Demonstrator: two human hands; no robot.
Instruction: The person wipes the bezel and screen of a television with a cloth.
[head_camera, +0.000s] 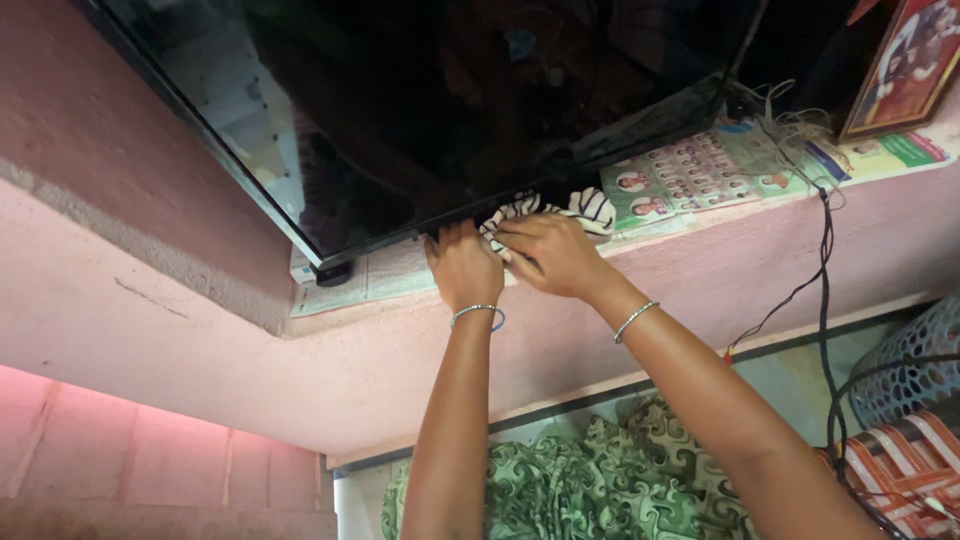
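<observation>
From the head view, both hands reach up to the pink shelf (700, 270). The left hand (462, 265) has its fingers tucked under the lower edge of the TV (430, 110). The right hand (550, 255) grips a striped cloth (580, 208) bunched just under that edge. I'd worry about the TV: a hard shove could tip it off the shelf. The cables (825, 260) hanging at the right could snag too.

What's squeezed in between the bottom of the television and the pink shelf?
In the head view, a striped cloth lies there on paper sheets, with both hands on it.
</observation>
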